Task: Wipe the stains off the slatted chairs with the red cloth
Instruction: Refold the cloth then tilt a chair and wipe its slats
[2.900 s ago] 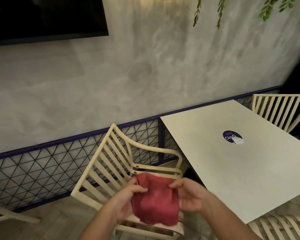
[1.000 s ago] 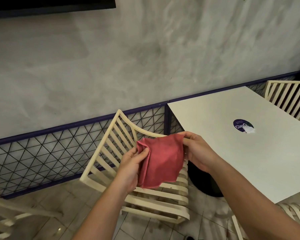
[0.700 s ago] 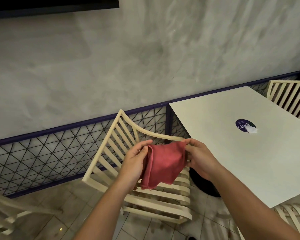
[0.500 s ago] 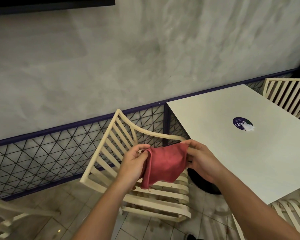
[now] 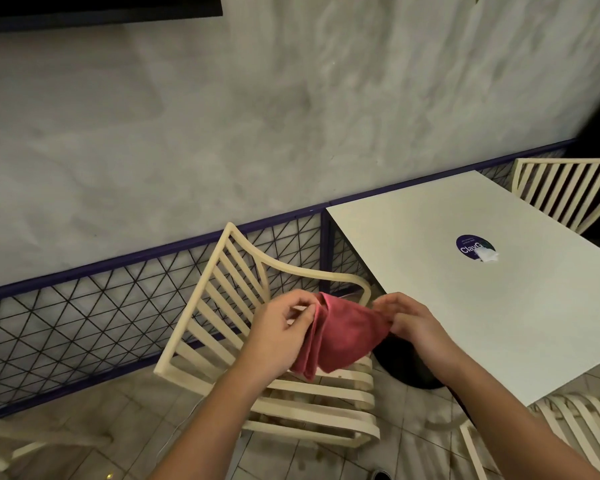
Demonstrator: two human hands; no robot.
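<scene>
Red cloth [image 5: 340, 336] stretched between two hands above the chair [image 5: 257, 341].
Left hand [image 5: 278, 336] pinches its left edge, right hand [image 5: 413, 327] its right corner — the folded cloth sags between them, just over the seat slats.

One head-worn camera looks forward and down, close over the slatted chair [image 5: 309, 273], facing the wall [image 5: 291, 116].
</scene>
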